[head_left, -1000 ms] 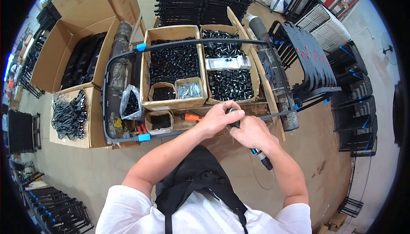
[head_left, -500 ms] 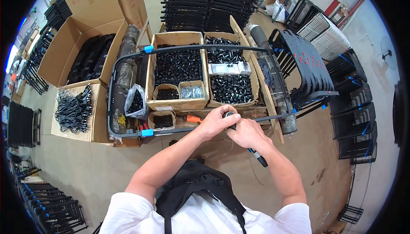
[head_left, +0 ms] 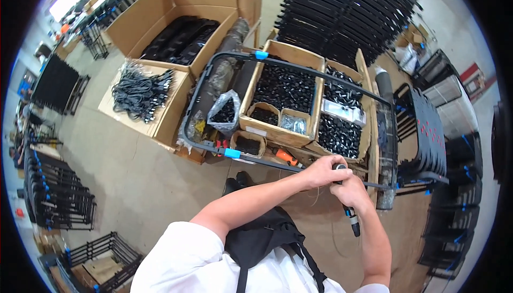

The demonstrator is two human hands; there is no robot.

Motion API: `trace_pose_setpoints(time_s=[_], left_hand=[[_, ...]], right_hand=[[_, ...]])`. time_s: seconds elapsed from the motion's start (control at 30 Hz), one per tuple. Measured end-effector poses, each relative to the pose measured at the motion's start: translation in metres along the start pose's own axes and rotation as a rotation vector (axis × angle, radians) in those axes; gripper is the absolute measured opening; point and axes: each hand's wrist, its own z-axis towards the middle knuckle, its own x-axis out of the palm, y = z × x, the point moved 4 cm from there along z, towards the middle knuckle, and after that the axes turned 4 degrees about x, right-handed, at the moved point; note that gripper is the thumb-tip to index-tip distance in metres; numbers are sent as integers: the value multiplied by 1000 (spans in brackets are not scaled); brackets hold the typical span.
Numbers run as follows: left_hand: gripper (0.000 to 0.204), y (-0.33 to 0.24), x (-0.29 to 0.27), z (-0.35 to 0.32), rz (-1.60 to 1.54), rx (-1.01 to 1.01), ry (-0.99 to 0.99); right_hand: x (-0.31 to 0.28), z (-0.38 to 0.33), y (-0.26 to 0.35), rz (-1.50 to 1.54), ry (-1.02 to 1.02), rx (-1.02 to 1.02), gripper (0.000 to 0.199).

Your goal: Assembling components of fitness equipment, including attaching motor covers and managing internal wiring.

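Observation:
A dark frame [head_left: 267, 162] of tube with rounded corners and blue clips lies across the boxes. At its near rail my two hands are side by side. My right hand [head_left: 350, 190] grips a black power screwdriver [head_left: 350, 213] with a blue ring, its nose pointing back toward me. My left hand [head_left: 323, 172] is closed, its thumb stretched over the tool's round upper end. What its curled fingers hold is hidden. Beneath the near rail, left of my hands, lies an orange-handled tool [head_left: 287, 157].
Wooden boxes [head_left: 278, 138] hold black knobs and silver screws. A clear bag [head_left: 224, 112] of dark parts sits left of them. Bundled black cables [head_left: 140, 91] lie on cardboard beside an open carton [head_left: 118, 28]. Stacked black frames [head_left: 344, 12] stand behind; black racks [head_left: 422, 133] stand right.
My view has turned left, so the bench and both hands appear farther right and lower, tilted. My hands stay together by the near rail, the screwdriver still in the right one.

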Motion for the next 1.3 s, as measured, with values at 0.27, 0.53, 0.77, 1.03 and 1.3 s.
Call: trace_pose_setpoints(time_s=[0.27, 0.53, 0.77, 1.03, 1.3], left_hand=[[31, -14, 2, 5, 80, 117, -15], [29, -101, -34, 9, 426, 576, -90], [25, -108, -129, 13, 386, 556, -73], [37, -68, -303, 1, 137, 38, -669], [66, -51, -387, 18, 370, -307, -805]], right_hand=[[-1, 12, -15, 44, -60, -112, 40], [-40, 1, 38, 548, 110, 24, 45], [-14, 77, 93, 357, -146, -172, 53], [12, 161, 189, -170, -215, -321, 82], [65, 285, 245, -348, -271, -615, 78]])
